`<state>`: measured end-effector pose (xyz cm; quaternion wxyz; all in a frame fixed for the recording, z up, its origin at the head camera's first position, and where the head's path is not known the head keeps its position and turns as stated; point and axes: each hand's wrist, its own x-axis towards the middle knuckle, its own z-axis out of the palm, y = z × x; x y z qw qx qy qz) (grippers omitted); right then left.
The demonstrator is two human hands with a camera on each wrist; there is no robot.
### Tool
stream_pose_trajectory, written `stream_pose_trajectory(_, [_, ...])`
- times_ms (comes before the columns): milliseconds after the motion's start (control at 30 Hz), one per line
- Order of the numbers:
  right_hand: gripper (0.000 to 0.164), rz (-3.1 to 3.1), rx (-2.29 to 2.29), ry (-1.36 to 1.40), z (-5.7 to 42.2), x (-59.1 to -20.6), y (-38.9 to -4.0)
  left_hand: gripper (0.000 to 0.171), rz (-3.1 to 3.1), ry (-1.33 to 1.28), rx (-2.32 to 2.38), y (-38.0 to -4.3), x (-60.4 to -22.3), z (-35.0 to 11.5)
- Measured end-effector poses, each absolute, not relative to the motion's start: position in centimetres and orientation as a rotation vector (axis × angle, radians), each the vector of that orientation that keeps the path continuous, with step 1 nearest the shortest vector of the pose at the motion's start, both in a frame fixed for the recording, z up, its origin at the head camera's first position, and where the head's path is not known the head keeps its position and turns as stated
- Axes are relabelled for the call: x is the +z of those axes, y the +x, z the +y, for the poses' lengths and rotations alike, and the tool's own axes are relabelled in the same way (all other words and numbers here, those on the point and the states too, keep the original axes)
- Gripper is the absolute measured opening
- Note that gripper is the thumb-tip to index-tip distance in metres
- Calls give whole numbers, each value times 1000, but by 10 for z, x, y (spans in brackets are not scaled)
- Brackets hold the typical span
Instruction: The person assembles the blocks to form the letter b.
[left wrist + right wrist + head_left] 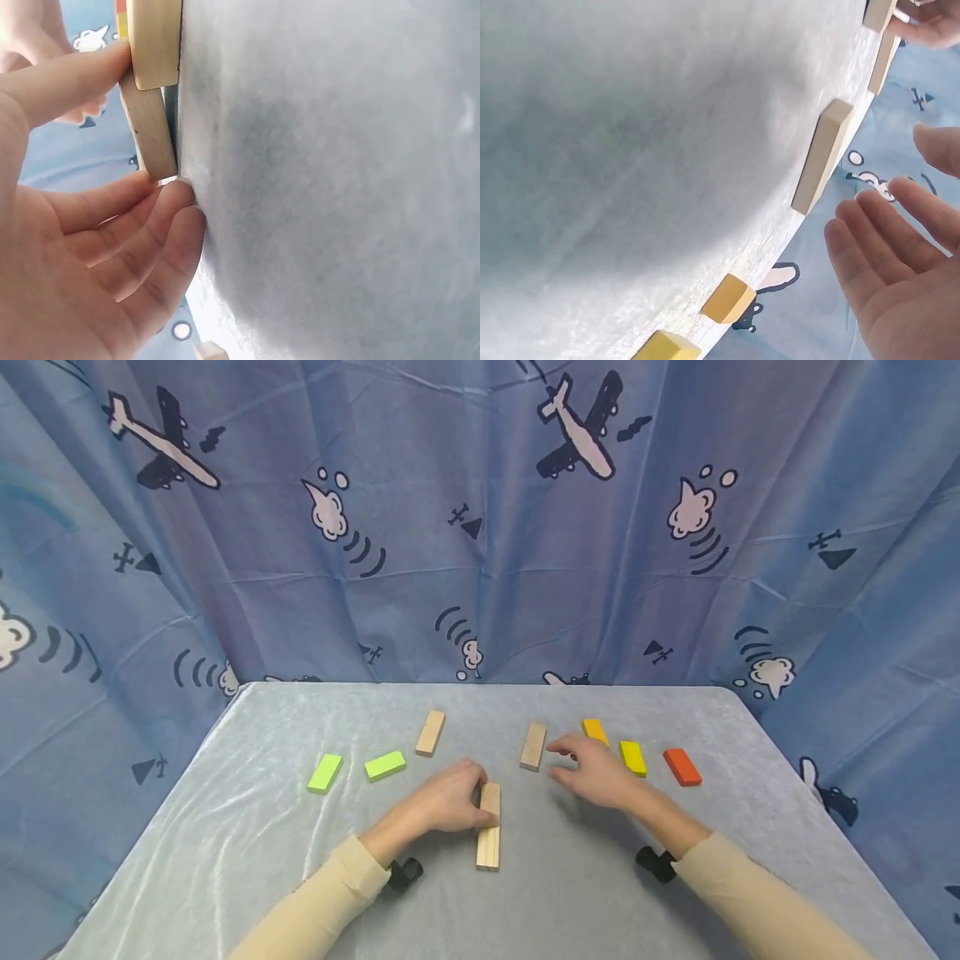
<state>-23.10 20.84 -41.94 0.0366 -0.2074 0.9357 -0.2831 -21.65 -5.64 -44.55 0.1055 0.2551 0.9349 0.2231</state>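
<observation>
Blue airplane-print curtain (480,535) hangs behind a grey cloth-covered table (585,893). Head view: left hand (448,797) pinches a plain rectangular wooden block (491,798), end to end with a nearer pale wooden block (488,850); right hand (597,772) hovers beside a greyish-tan wooden block (533,747). Left wrist: thumb and fingers span the held block. Right wrist: fingers extended, thumb apart.

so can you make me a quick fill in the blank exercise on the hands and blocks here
1. The hand gripping a plain wooden block is the person's ____ hand.
2. The number of green blocks on the table is ____.
3. Of all the blocks in the head view, the red block lies farthest to the ____.
4. The main colour of the curtain behind the table is ____.

Missing words: left; two; right; blue
</observation>
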Motion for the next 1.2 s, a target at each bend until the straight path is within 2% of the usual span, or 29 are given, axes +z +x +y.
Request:
stream_pose_trajectory(400, [48,2908,-913,-521,205,-421,-251,54,2749,759,680,-213,-446,-60])
stream_pose_trajectory(867, [69,2864,-835,-450,199,-436,-276,48,2739,754,701,-214,-445,-61])
stream_pose_trajectory(1200, [81,2862,-727,-501,199,-445,-284,46,2716,778,735,-216,-446,-64])
